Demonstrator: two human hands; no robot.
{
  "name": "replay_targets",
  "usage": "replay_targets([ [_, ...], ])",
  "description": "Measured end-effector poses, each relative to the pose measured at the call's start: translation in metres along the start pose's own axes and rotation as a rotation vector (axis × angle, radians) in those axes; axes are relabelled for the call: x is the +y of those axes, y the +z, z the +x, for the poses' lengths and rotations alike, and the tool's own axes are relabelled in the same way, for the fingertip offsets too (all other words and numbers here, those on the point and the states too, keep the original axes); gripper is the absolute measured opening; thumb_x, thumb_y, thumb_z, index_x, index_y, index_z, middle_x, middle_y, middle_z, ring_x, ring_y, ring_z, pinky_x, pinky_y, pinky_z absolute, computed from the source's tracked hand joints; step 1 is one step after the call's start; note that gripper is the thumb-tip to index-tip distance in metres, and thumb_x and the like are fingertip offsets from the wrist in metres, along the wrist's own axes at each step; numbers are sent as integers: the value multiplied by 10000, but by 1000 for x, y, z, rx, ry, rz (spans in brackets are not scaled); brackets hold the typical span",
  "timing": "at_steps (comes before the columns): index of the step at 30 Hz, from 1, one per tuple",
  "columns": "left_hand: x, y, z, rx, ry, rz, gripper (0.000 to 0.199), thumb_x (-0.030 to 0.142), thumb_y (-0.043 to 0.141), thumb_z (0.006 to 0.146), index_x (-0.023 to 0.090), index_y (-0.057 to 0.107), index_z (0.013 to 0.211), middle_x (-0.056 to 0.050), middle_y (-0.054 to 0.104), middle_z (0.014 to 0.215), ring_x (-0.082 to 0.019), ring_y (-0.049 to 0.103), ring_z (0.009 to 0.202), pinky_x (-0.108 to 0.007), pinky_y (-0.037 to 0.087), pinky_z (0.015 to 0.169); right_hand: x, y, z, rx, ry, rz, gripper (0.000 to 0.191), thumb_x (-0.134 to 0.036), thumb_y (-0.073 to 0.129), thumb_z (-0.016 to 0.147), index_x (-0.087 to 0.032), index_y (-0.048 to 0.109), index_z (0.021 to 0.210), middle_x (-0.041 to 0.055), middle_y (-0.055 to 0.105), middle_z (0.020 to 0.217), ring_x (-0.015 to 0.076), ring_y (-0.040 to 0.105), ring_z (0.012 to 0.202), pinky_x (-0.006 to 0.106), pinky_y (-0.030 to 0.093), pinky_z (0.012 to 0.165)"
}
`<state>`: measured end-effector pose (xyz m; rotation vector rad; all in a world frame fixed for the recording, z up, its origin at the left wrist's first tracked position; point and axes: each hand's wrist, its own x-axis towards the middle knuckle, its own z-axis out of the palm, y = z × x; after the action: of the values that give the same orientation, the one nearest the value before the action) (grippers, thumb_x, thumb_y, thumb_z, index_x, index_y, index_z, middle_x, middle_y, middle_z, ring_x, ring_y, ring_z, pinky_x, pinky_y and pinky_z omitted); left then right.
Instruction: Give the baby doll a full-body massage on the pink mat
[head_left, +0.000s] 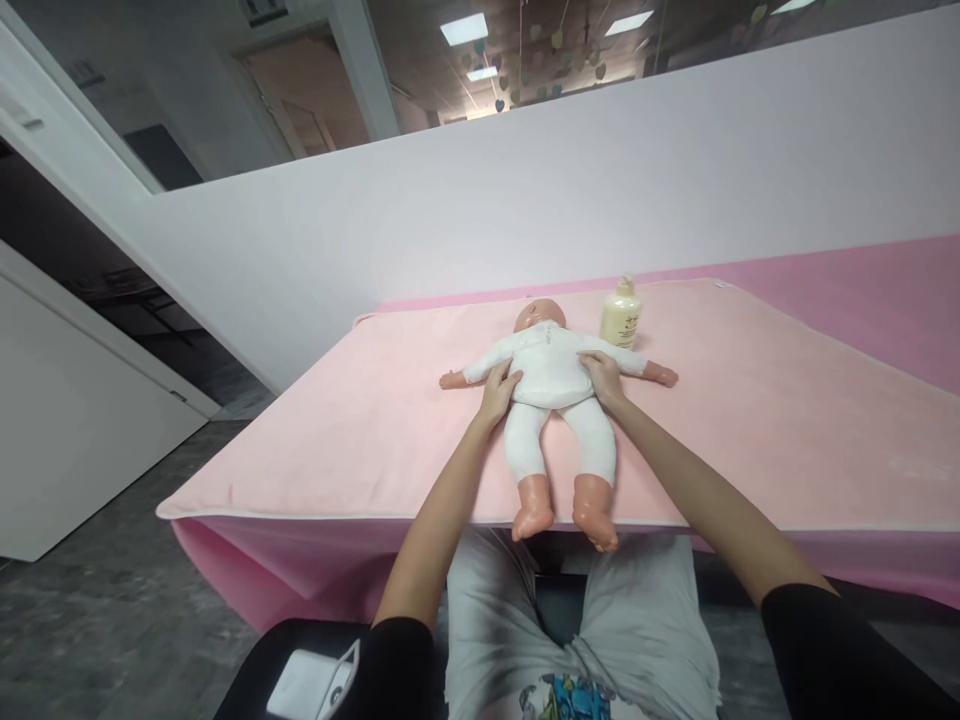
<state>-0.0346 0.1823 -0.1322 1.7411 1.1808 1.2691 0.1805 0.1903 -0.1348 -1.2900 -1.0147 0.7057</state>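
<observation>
A baby doll (pixel 553 365) in a white long-sleeved top and white leggings lies on its back on a pink cloth, arms spread, bare feet toward me at the table edge. My left hand (pixel 499 392) holds the doll's side below its arm on the left. On the opposite side of the torso, my right hand (pixel 602 377) grips the white clothing at the waist. Parts of the fingers are hidden against the doll's sides. Just beyond the doll's right-hand arm stands a pale yellow pump bottle (pixel 620 315).
The pink cloth (pixel 360 430) covers the table, with a darker pink cover (pixel 285 565) hanging at the front. A white partition wall (pixel 480 220) rises behind, topped by glass. A small white device (pixel 309 684) lies on a black surface beside my left arm.
</observation>
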Motion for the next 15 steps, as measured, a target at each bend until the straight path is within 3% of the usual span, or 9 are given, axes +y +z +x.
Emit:
replay_targets([
  [6, -3, 0, 1, 45, 27, 55, 392, 304, 531, 870, 162, 578, 1233, -108, 567, 1311, -230, 506, 1237, -380, 400, 1053, -2, -5, 1, -3, -44, -125, 179, -252, 529, 687, -156, 654, 771, 60, 693, 886, 201, 599, 873, 333, 451, 860],
  [8, -1, -1, -2, 94, 97, 160, 356, 308, 534, 873, 165, 595, 1193, -113, 584, 1251, -226, 536, 1183, -379, 423, 1021, -8, -7, -2, 31, -152, -259, 173, -280, 516, 727, -167, 646, 746, 64, 684, 845, 209, 586, 823, 351, 446, 828],
  [11, 6, -2, -6, 186, 251, 302, 271, 268, 510, 883, 183, 623, 1115, -94, 612, 1143, -212, 563, 1109, -368, 436, 988, -20, -8, -10, 47, -428, -448, 256, -338, 480, 805, -185, 614, 650, 81, 668, 791, 221, 564, 808, 366, 423, 815],
  [15, 17, -2, -9, 185, 396, 375, 201, 216, 469, 896, 183, 659, 955, -66, 672, 974, -194, 594, 996, -342, 439, 940, -36, -5, -25, -276, -672, -471, 354, -401, 440, 876, -194, 609, 643, 67, 646, 740, 190, 564, 757, 325, 415, 736],
])
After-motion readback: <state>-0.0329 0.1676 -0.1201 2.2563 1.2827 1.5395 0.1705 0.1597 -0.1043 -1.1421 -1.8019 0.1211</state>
